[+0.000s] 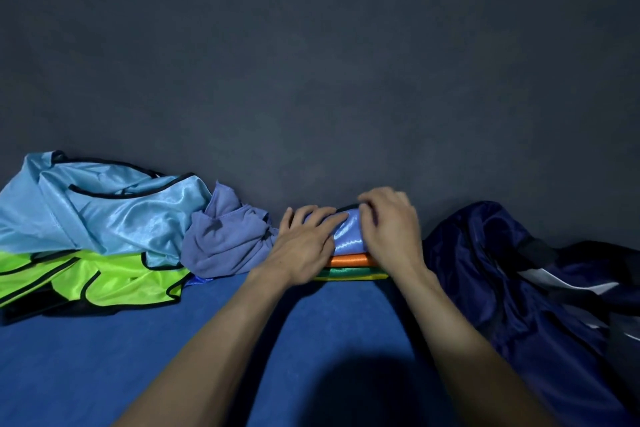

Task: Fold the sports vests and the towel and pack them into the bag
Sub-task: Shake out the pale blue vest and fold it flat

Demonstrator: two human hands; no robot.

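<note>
A folded blue vest (348,231) lies on top of a small stack, with a folded orange vest (349,259), a green one (341,271) and a yellow one (363,277) under it. My left hand (304,246) lies flat on the blue vest's left side with its fingers stretched across it. My right hand (391,222) presses on its right side, fingers bent over the far edge. To the left, a crumpled purple-blue towel (225,239) sits beside unfolded light-blue (100,211) and lime-green (114,281) vests. The dark navy bag (519,274) lies at the right.
Everything rests on a blue surface (138,357) in front of a dark grey wall (311,62). A black item (20,312) pokes out beneath the lime-green vest at the far left.
</note>
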